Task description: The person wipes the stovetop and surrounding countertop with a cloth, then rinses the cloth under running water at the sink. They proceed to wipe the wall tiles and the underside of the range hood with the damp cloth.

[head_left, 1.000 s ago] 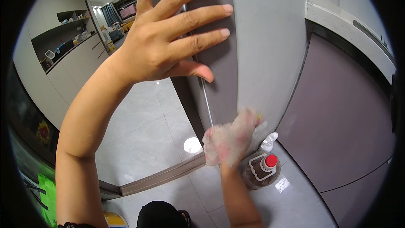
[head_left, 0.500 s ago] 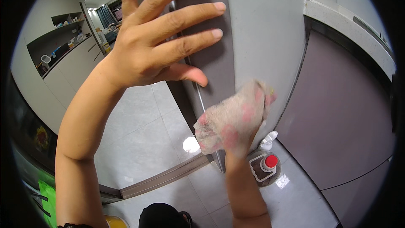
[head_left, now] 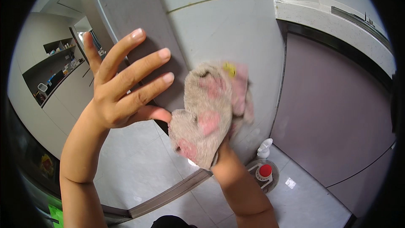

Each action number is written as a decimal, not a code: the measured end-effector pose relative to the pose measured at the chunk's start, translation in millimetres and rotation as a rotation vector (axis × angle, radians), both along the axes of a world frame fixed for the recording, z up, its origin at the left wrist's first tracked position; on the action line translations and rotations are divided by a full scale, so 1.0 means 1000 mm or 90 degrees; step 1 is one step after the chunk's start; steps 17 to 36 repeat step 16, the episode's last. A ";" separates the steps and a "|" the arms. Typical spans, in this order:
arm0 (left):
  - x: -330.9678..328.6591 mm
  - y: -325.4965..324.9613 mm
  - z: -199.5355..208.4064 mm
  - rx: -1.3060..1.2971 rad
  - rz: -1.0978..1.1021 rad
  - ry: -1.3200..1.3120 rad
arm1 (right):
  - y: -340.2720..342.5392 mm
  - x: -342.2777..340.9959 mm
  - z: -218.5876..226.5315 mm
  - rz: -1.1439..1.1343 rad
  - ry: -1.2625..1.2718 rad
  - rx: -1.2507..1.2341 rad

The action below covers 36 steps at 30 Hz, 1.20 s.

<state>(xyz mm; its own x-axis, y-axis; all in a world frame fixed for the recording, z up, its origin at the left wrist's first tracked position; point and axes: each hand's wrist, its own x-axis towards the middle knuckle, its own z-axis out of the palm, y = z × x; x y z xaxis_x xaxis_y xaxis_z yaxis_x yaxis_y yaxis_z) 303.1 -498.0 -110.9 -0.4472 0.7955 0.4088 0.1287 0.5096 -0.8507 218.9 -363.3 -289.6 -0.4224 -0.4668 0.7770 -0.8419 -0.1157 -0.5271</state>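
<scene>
My left hand (head_left: 123, 95) is raised in front of the dark grey door frame (head_left: 130, 10), fingers spread and nothing in it. Its thumb reaches the left edge of a beige cloth with pink patches (head_left: 206, 109). The cloth drapes over my right hand (head_left: 222, 154), hiding the fingers and leaving the wrist bare below. Slightly blurred, the cloth covers part of the frame's edge and the pale grey wall (head_left: 223, 29). A pink flap with a yellow spot sticks out on its right side.
Low on the right, a clear jug with a red cap (head_left: 265, 171) and a white bottle (head_left: 264, 148) stand on the tiled floor. Mauve cabinet doors (head_left: 337, 109) sit under a pale countertop (head_left: 329, 21). A brown threshold strip (head_left: 171, 193) crosses the floor; a green bag (head_left: 55, 216) is at lower left.
The view has shifted, with the door frame further left. My left hand is lower and further left, still spread. The cloth has moved left and up along the wall, its pink flap now showing.
</scene>
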 end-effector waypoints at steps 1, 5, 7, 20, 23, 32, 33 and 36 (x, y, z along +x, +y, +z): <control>-0.003 0.004 -0.001 0.016 -0.011 0.011 | -0.007 -0.008 -0.023 0.084 -0.009 -0.029; -0.015 0.005 -0.006 0.042 -0.040 0.025 | -0.017 -0.038 -0.066 0.262 0.011 -0.041; -0.007 -0.001 -0.006 0.048 -0.023 0.003 | -0.011 -0.047 -0.064 0.123 0.091 0.079; -0.004 0.008 0.003 -0.011 0.049 -0.016 | -0.010 -0.114 0.079 -0.129 0.111 -0.330; -0.004 0.008 0.003 -0.011 0.049 -0.016 | -0.010 -0.114 0.079 -0.129 0.111 -0.330; -0.004 0.008 0.003 -0.011 0.049 -0.016 | -0.010 -0.114 0.079 -0.129 0.111 -0.330; -0.004 0.008 0.003 -0.011 0.049 -0.016 | -0.010 -0.114 0.079 -0.129 0.111 -0.330; -0.004 0.008 0.003 -0.011 0.049 -0.016 | -0.010 -0.114 0.079 -0.129 0.111 -0.330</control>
